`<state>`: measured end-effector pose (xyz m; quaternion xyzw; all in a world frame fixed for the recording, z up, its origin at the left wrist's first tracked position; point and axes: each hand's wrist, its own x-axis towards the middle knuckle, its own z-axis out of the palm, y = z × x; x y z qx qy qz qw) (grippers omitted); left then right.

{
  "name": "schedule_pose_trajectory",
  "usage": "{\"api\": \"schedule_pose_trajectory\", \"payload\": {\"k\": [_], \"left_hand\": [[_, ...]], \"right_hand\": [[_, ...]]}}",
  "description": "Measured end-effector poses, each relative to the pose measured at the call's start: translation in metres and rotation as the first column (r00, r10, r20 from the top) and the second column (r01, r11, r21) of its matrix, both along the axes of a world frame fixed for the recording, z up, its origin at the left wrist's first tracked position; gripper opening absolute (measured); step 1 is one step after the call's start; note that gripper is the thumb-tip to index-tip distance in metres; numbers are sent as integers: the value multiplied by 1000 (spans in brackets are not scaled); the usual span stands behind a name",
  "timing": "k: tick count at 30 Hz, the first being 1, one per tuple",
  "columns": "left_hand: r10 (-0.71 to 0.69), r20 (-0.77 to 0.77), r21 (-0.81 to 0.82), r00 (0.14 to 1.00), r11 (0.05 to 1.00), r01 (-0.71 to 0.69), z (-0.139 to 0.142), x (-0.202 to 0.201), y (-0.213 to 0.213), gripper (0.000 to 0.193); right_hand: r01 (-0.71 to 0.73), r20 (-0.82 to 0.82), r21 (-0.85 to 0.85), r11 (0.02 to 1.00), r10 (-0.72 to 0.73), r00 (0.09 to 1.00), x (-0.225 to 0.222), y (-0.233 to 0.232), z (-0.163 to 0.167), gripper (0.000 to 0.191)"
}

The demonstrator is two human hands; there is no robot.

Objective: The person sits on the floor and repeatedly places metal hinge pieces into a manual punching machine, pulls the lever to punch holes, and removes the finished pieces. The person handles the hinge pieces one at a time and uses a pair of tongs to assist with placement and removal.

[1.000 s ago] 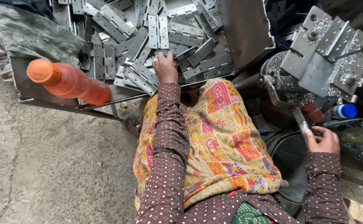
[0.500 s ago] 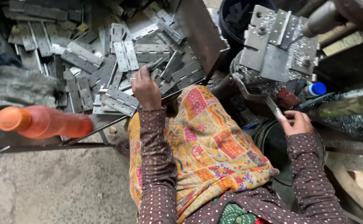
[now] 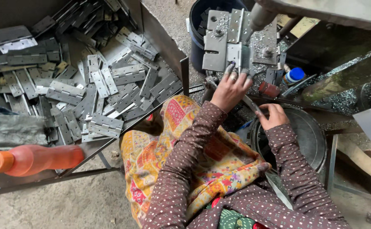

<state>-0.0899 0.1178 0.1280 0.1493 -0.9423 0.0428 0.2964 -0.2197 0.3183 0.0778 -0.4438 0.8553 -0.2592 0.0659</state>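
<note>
1. Nearest to the camera are two sleeves, brown with white dots, and a yellow patterned cloth (image 3: 202,169) that lies over the lap.
2. At the left edge an orange bottle (image 3: 32,160) lies on its side, on the front rim of the tray (image 3: 88,150).
3. The right hand (image 3: 274,115) is over the rim of a round dark pan (image 3: 310,140). Its fingers are curled around a thin metal handle (image 3: 249,103), which goes up and to the left.
4. The left hand (image 3: 230,90) is stretched forward, above the right hand. Its fingers are narrow and pinch the lower edge of a hinge (image 3: 235,55) that stands on the jig (image 3: 217,46).
5. The jig is a set of grey steel plates with bolts, and metal chips lie on it. A round bar (image 3: 262,16) comes down over it from above.
6. Just right of the jig stand a small red thing (image 3: 269,89) and a bottle with a blue cap (image 3: 293,75).
7. The tray at the left holds a big heap of loose grey hinges (image 3: 92,85), lying in all directions.
8. Behind the jig stands a dark bucket (image 3: 198,25). I cannot tell what the pieces in it are.
</note>
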Motion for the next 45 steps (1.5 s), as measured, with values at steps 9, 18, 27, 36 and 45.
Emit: {"api": "schedule_pose_trajectory", "payload": {"k": [9,18,27,36,45], "left_hand": [[230,111,207,967,946,-249,-26,-18,-4,27],[214,60,246,975,943,-222,-18,-21,-5,27],[234,29,272,972,934,-233,-15,-25,-6,27],[252,19,278,968,928,-247,-18,-25,1,27],[263,6,261,965,931,-256,-18,-26,-1,27]], "right_hand": [[0,9,132,991,-1,1000,-11,-2,-8,40],[-36,147,534,845,-50,988,-22,-14,-15,66],[-29,125,427,904,-28,992,-28,1,-60,58],[-39,133,475,879,-27,991,-24,11,-121,50],[-54,129,552,832,-21,991,-37,-2,-83,55]]}}
